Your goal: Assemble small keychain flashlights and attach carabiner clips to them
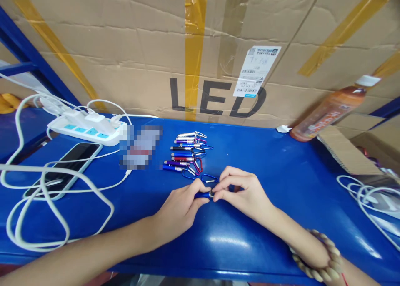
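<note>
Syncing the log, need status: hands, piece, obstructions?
Left hand gripping blue torch; right hand on its metal end. Torch row just beyond. White cable left, apart from hands.

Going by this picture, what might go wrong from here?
The blue tube sits only between the fingertips of the left hand and right hand, so it might slip.
The clipped tubes lie just beyond the hands and could get knocked.
Loose white cable crosses the phone near the left forearm, which might snag it.
</note>
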`<state>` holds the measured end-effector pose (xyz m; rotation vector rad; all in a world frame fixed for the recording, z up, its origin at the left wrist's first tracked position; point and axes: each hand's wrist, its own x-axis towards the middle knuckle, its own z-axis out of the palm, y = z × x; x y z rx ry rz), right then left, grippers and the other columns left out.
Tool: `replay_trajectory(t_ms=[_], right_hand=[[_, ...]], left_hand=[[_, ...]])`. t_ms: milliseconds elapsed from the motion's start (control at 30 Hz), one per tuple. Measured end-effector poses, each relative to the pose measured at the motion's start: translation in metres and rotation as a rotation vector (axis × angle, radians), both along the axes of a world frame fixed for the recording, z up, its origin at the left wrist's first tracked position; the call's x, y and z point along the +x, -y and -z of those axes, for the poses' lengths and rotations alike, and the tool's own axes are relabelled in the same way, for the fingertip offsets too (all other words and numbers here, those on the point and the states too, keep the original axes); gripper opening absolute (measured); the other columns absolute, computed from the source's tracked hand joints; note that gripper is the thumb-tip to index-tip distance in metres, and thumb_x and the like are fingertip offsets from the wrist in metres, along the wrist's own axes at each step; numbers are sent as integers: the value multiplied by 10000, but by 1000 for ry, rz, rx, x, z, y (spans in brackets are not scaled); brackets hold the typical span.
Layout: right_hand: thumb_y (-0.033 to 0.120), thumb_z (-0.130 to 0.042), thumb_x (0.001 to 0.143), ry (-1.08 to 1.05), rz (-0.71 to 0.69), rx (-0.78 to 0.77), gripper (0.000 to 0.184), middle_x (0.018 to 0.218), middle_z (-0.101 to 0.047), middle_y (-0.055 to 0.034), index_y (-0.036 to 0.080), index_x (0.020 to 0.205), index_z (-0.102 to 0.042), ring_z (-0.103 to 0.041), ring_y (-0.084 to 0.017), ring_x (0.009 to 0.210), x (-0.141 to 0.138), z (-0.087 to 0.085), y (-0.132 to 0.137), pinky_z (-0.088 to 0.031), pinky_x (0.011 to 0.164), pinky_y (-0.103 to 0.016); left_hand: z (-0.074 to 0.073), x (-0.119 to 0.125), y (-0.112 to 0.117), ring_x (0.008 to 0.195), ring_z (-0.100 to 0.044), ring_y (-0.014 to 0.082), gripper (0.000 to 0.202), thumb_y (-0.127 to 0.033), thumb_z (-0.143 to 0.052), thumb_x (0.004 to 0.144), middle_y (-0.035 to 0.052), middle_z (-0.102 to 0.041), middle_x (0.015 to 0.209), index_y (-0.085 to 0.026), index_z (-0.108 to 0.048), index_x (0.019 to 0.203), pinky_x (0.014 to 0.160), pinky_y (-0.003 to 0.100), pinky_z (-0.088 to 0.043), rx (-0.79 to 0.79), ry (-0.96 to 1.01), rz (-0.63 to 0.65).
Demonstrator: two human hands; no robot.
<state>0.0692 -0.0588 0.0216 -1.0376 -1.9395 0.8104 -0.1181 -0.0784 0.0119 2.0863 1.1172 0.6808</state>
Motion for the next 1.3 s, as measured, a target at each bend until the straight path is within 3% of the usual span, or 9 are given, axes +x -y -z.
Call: replay_trajectory(t_ms=[133,367,567,800,933,1067,1167,1233,1300], right_hand=[[421,-731,665,-50,50,-136,271,590,-575,-5,175,571,-666,-522,-99,525,-6,-2,3,-423,495,-229],[363,-735,653,-160,24,-425,335,550,-487,35,143,492,-541,-426,-46,447,-12,-5,8,-363,377,-170],[441,-751,586,-206,9,-709,413,495,-477,52,146,499,-476,-408,-36,377,-12,-5,8,-321,259,-127],[462,-762,554,-245,31,-862,422,408,-489,60,140,504,-495,-373,-20,335,-14,-7,7,-289,264,-107],[467,-763,550,-272,28,-896,416,403,-489,64,140,528,-506,-366,-17,329,-13,-10,7,-287,270,-105],[480,-759,552,-287,16,-887,428,401,-476,74,148,552,-489,-359,-18,330,-11,-11,6,-290,272,-103],[496,-735,591,-267,-19,-843,428,407,-469,74,162,561,-468,-344,-24,327,-11,-9,5,-288,274,-115],[491,-718,624,-212,-1,-731,421,420,-464,65,166,544,-463,-353,-32,339,-11,-7,4,-306,290,-132],[452,-730,636,-148,76,-490,380,480,-490,46,161,549,-503,-409,-46,390,-12,-6,3,-356,341,-152]], left_hand=[[4,0,0,911,-660,187,119,-125,-418,864,22,-697,928,-224,-470,824,739,288,-505,62,13,-31],[7,-2,0,757,-651,163,140,-128,-424,882,19,-686,820,-200,-535,838,677,260,-507,262,22,-24],[7,-3,-1,653,-610,149,218,-142,-389,905,12,-657,695,-183,-581,810,617,246,-498,411,-27,-8],[8,-2,-2,635,-600,142,231,-124,-409,896,15,-675,697,-176,-589,761,612,241,-492,447,-24,-11],[5,-1,-2,644,-616,139,183,-151,-450,890,7,-675,702,-180,-596,783,618,233,-500,401,15,-52],[1,-1,-1,730,-644,144,170,-168,-461,897,18,-703,831,-190,-599,993,686,239,-510,382,37,-48],[0,-1,-1,746,-647,153,216,-175,-433,904,22,-705,856,-201,-592,1048,695,254,-516,328,22,-22],[-1,0,-1,790,-657,161,226,-173,-429,898,31,-708,898,-199,-596,1048,728,266,-521,259,21,-43],[-2,0,-1,888,-657,173,240,-169,-427,893,46,-702,993,-190,-595,1063,809,285,-512,188,31,-75]])
